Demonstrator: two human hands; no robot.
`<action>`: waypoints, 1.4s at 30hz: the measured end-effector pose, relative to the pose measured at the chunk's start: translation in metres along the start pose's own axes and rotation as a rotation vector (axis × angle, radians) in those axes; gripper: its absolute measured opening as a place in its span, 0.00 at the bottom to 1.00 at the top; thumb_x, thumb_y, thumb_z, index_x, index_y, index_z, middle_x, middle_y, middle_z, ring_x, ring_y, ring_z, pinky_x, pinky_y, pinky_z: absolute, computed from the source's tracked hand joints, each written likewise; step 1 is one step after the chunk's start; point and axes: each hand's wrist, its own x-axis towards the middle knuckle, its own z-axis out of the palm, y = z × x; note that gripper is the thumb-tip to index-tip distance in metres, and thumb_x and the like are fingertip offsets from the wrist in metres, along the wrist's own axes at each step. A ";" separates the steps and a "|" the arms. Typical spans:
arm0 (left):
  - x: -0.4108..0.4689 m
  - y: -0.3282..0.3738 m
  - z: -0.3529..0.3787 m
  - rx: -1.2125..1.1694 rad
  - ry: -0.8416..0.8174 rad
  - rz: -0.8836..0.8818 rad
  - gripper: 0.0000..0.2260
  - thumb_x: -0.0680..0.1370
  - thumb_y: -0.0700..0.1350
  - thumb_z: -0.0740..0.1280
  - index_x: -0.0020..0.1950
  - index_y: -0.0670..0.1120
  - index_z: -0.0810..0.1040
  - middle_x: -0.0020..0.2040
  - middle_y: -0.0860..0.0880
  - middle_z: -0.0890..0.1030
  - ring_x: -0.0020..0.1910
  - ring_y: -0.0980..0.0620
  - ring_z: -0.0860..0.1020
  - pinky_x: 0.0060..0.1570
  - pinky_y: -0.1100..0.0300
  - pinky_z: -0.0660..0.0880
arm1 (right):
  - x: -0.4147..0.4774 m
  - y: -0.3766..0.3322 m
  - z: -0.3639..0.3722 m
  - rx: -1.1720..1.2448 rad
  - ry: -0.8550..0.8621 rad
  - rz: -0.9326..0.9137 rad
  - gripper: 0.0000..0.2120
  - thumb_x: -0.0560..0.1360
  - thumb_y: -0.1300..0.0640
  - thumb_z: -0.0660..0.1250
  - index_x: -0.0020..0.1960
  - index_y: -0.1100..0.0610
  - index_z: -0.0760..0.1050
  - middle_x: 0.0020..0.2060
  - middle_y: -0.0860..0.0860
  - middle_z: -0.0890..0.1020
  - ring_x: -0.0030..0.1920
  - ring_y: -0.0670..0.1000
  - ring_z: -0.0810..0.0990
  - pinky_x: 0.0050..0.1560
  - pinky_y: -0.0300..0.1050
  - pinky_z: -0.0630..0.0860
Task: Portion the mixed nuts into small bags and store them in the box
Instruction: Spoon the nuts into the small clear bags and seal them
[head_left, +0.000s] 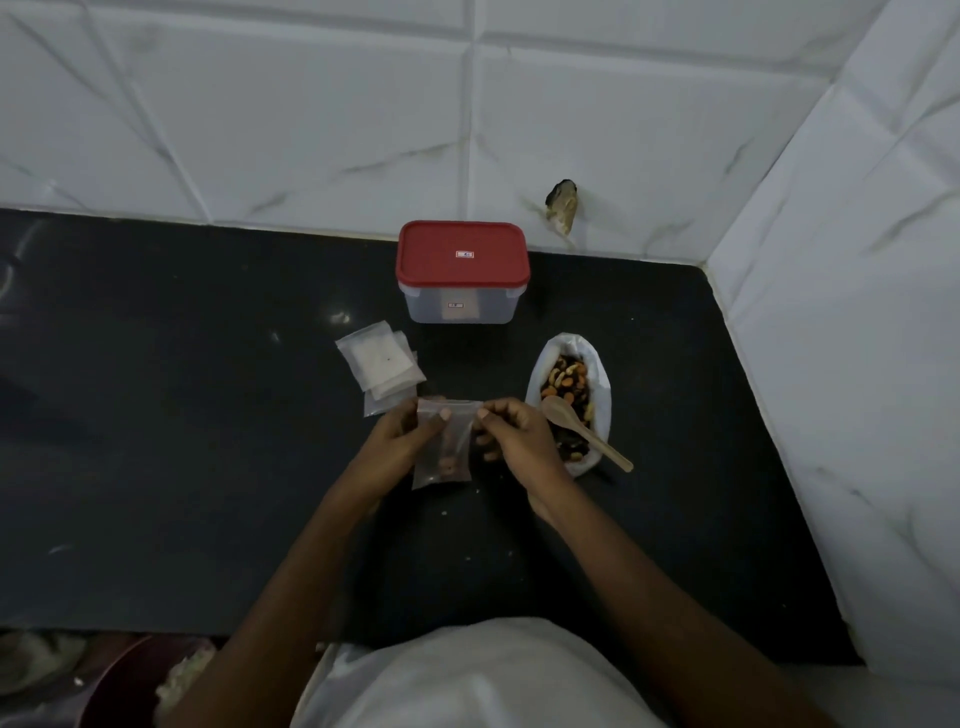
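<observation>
The black countertop (208, 415) is carrying everything. At its back, against the tiled wall, the clear storage box (462, 306) is sitting with its red lid (462, 254) on, so it is going to need opening before any portion goes in. To the right of the hands, the large white bag (598, 364) is lying open with the mixed nuts (563, 379) showing. A wooden spoon (582, 428) is resting in it, bowl over the nuts and handle sticking out past the near rim. Near the front of the box, a stack of empty small bags (379, 364) is waiting. The left hand (400, 441) and right hand (514, 436) are both pinching the top edge of a small clear bag (447, 441), thumb and fingers clamped on its upper left and right corners. They are holding it upright between the stack and the nut bag, with a small portion of nuts (449, 465) sitting at its bottom. With the spoon laid down, the person is most likely closing the mouth, though I cannot tell whether it is sealed yet. To do this well, the person should be holding the bag upright so the nuts are lying low, clear of the closure. They should be pulling the top edge taut between the two pinches and pressing along it from one corner to the other, pushing air out ahead of the seal.
</observation>
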 end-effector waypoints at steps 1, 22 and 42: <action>0.000 -0.002 -0.004 0.024 0.030 0.001 0.11 0.80 0.48 0.65 0.60 0.48 0.78 0.54 0.48 0.83 0.50 0.54 0.83 0.46 0.60 0.78 | 0.000 0.002 0.007 0.005 0.004 0.019 0.06 0.81 0.56 0.64 0.55 0.54 0.78 0.45 0.50 0.83 0.44 0.45 0.82 0.44 0.39 0.79; 0.011 -0.029 -0.048 -0.014 0.002 0.088 0.10 0.80 0.45 0.66 0.57 0.41 0.80 0.51 0.43 0.84 0.50 0.46 0.84 0.52 0.50 0.81 | 0.007 0.025 0.075 0.075 0.196 0.086 0.11 0.78 0.50 0.68 0.52 0.58 0.82 0.43 0.50 0.86 0.40 0.45 0.83 0.35 0.38 0.76; 0.016 -0.037 -0.047 -0.003 0.061 0.138 0.05 0.79 0.43 0.68 0.53 0.44 0.81 0.47 0.43 0.85 0.48 0.45 0.84 0.53 0.45 0.80 | 0.005 0.029 0.075 0.018 0.169 0.050 0.11 0.78 0.49 0.68 0.50 0.57 0.81 0.34 0.50 0.83 0.30 0.44 0.78 0.28 0.38 0.73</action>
